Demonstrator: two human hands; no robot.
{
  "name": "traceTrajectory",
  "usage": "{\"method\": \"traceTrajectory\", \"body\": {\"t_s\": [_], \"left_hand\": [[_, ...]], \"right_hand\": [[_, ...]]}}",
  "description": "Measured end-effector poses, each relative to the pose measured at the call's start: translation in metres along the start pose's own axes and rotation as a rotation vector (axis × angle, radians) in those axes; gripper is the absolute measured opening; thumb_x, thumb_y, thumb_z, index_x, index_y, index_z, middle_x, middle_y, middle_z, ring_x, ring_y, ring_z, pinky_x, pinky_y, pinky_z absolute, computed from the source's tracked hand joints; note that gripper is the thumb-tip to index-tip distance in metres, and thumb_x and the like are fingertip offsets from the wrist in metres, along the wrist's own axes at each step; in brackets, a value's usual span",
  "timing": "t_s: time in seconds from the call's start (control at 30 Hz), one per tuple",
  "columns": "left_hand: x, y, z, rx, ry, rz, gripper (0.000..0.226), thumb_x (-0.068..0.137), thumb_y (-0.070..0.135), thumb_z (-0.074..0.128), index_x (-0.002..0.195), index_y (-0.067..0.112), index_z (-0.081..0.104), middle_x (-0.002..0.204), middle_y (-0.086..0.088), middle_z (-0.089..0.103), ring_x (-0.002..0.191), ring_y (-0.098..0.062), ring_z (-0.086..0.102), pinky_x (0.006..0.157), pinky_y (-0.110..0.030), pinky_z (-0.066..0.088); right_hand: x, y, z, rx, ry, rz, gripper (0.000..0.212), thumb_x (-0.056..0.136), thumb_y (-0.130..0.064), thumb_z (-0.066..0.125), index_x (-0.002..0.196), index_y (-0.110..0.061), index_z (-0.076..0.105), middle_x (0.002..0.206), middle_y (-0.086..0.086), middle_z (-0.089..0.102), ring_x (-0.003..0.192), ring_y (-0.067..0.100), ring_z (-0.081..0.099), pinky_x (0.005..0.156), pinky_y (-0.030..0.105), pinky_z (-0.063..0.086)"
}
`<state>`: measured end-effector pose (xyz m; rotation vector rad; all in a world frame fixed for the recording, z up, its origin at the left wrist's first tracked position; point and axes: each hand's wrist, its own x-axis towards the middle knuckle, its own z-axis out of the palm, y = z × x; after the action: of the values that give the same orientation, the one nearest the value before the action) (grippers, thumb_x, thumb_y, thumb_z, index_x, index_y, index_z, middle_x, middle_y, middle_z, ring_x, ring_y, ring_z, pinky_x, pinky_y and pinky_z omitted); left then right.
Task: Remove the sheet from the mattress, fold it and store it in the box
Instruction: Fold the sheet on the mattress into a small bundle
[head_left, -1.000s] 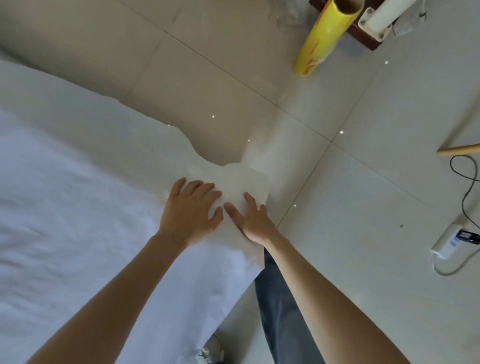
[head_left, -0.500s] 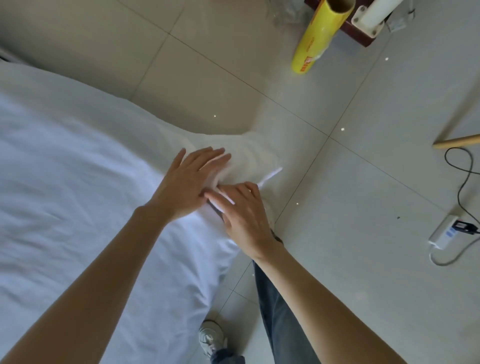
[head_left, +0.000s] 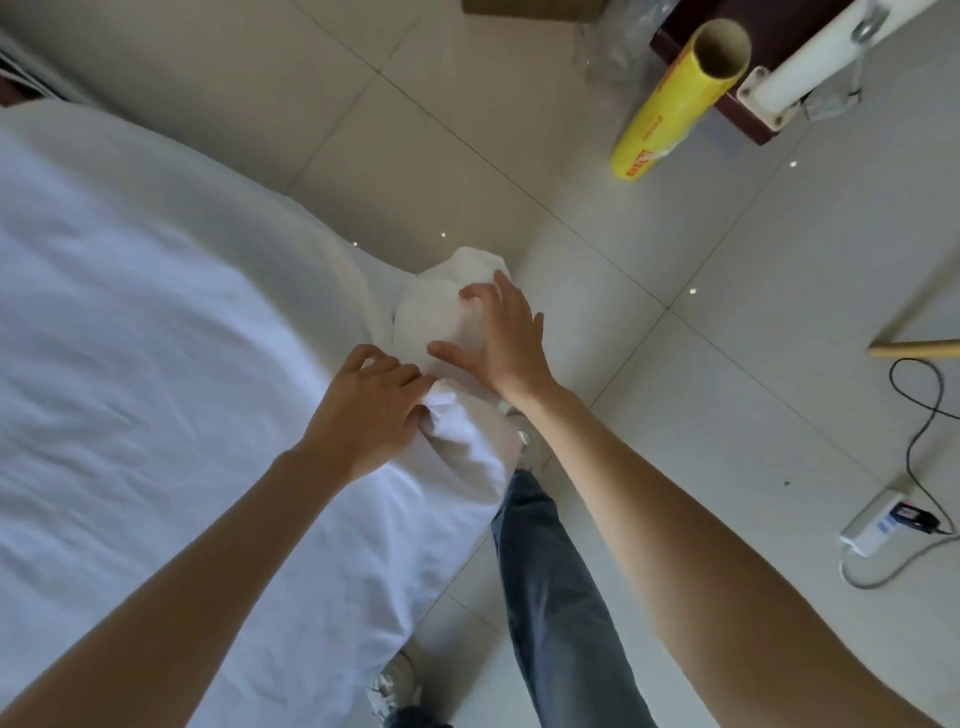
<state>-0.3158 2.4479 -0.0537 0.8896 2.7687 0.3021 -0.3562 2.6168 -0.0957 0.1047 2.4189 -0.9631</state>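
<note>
A white sheet (head_left: 156, 364) covers the mattress across the left half of the view. At the near right corner the sheet is bunched up, and a rounded corner (head_left: 436, 312) stands bared. My left hand (head_left: 369, 410) grips a fold of the sheet just beside that corner, fingers curled into the cloth. My right hand (head_left: 498, 338) lies with spread, straight fingers against the right side of the bared corner. The box is out of view.
Pale floor tiles (head_left: 727, 312) lie to the right. A yellow roll (head_left: 675, 109) leans at the top right by a white post (head_left: 810, 67) and dark furniture. A white power adapter (head_left: 878, 525) with black cable and a wooden stick (head_left: 914, 348) are at the right. My jeans leg (head_left: 550, 597) stands by the bed.
The sheet's corner has come off and bunched up. My left hand went from flat to gripping the cloth; my right hand moved out to the bared corner's right side.
</note>
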Motion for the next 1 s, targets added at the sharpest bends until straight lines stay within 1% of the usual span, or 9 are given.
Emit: {"method": "traceTrajectory", "body": {"t_s": [0.1,0.23,0.37,0.5,0.6,0.73,0.8,0.87,1.0], "left_hand": [[-0.009,-0.005,0.004,-0.009,0.050,0.001,0.028,0.074,0.015,0.043,0.083,0.012,0.069,0.068,0.002,0.064,0.062,-0.023,0.059,0.081,-0.032,0.035],[-0.011,-0.006,0.001,-0.080,-0.049,0.013,0.032,0.075,0.017,0.043,0.091,0.016,0.071,0.077,0.006,0.068,0.071,-0.018,0.063,0.090,-0.034,0.036],[-0.010,-0.006,-0.034,-0.281,0.103,-0.203,0.046,0.071,0.010,0.046,0.112,0.023,0.061,0.107,0.007,0.066,0.089,-0.015,0.062,0.099,-0.024,0.031],[0.012,-0.034,-0.092,-0.073,0.213,-0.365,0.099,0.064,0.021,0.079,0.145,0.011,0.022,0.152,-0.012,0.022,0.139,-0.028,0.023,0.112,-0.042,0.022],[0.030,-0.062,-0.129,0.107,0.099,-0.161,0.104,0.064,0.037,0.070,0.147,0.016,0.012,0.155,-0.012,0.016,0.143,-0.029,0.008,0.114,-0.052,0.006],[0.011,-0.079,-0.138,0.119,-0.134,0.138,0.061,0.066,0.045,0.067,0.122,0.024,0.054,0.105,0.005,0.067,0.108,-0.017,0.060,0.115,-0.038,0.013],[-0.018,-0.072,-0.131,0.119,-0.144,0.135,0.047,0.060,0.039,0.075,0.101,0.019,0.063,0.074,0.003,0.069,0.073,-0.021,0.066,0.090,-0.032,0.045],[-0.054,-0.070,-0.125,0.105,-0.067,0.117,0.054,0.049,0.030,0.082,0.097,0.015,0.063,0.063,0.001,0.063,0.057,-0.023,0.061,0.064,-0.027,0.050],[-0.133,-0.084,-0.137,0.206,0.254,0.136,0.053,0.058,0.001,0.064,0.107,0.015,0.050,0.068,-0.001,0.057,0.059,-0.024,0.056,0.060,-0.030,0.040]], "right_hand": [[0.026,0.007,0.006,0.202,-0.308,0.281,0.121,0.064,-0.056,0.077,0.148,-0.026,-0.006,0.156,0.012,0.008,0.141,0.030,0.018,0.112,0.052,0.018],[0.028,-0.007,0.001,0.135,-0.254,0.235,0.050,0.073,-0.037,0.072,0.110,-0.009,0.055,0.110,0.009,0.063,0.106,0.031,0.056,0.086,0.040,0.045],[0.008,-0.035,-0.038,-0.276,0.061,-0.161,0.012,0.075,-0.011,0.061,0.086,-0.011,0.055,0.072,0.001,0.059,0.078,0.029,0.060,0.081,0.038,0.032],[-0.016,-0.077,-0.085,-0.516,0.370,-0.725,0.038,0.059,0.007,0.052,0.087,-0.017,0.065,0.065,-0.002,0.056,0.066,0.024,0.057,0.089,0.043,0.027],[-0.049,-0.105,-0.094,-0.533,0.379,-0.971,0.047,0.068,0.006,0.033,0.086,-0.021,0.067,0.065,-0.004,0.053,0.068,0.019,0.051,0.099,0.046,0.027],[-0.089,-0.115,-0.087,-0.627,0.324,-0.921,0.037,0.065,0.008,0.040,0.077,-0.018,0.062,0.075,-0.001,0.053,0.076,0.019,0.049,0.107,0.052,0.025],[-0.103,-0.123,-0.077,-0.682,0.260,-0.836,0.025,0.057,0.005,0.057,0.072,-0.014,0.057,0.092,0.006,0.058,0.089,0.025,0.052,0.107,0.056,0.024],[-0.120,-0.141,-0.061,-0.734,0.178,-0.785,0.028,0.052,-0.006,0.073,0.073,-0.011,0.055,0.111,0.015,0.058,0.105,0.032,0.053,0.105,0.060,0.025],[-0.168,-0.177,-0.014,-0.762,0.198,-0.692,0.049,0.045,-0.020,0.084,0.079,-0.010,0.051,0.059,-0.001,0.056,0.051,0.020,0.057,0.098,0.047,0.044]]}}
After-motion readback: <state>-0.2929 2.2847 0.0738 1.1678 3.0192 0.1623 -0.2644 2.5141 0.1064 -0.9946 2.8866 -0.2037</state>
